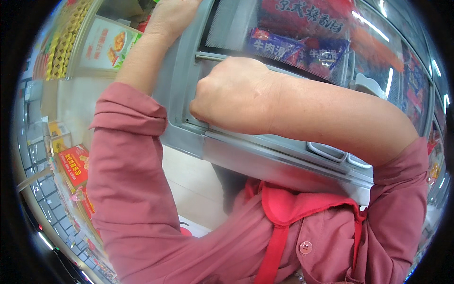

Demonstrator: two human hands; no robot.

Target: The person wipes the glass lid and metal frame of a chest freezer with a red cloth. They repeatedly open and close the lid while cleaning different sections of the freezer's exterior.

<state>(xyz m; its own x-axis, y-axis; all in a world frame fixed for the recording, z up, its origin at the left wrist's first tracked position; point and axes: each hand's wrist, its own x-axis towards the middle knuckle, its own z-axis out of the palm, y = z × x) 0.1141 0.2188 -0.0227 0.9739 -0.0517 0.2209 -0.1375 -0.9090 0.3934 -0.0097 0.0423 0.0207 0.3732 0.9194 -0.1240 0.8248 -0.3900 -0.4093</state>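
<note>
My right hand (pixel 232 96) is curled into a fist, back of the hand up, over the grey frame of a chest freezer (pixel 184 136). Its fingertips and anything under them are hidden. At the top edge of the picture, my left hand (pixel 175 16) reaches past the freezer's left corner, its fingers cut off by the picture's rim. A bit of green shows beside it. Through the freezer's glass lid lie purple food packets (pixel 276 46) and a large red bag (pixel 305 17), in front of my right hand.
White printed cartons (pixel 106 44) stand left of the freezer, with stacked yellow egg trays (pixel 67 42) beyond. Red boxes (pixel 74 165) lie at lower left. White-rimmed handles (pixel 326 152) sit near the freezer's front edge, under my right forearm. Pale floor (pixel 193 184) shows below.
</note>
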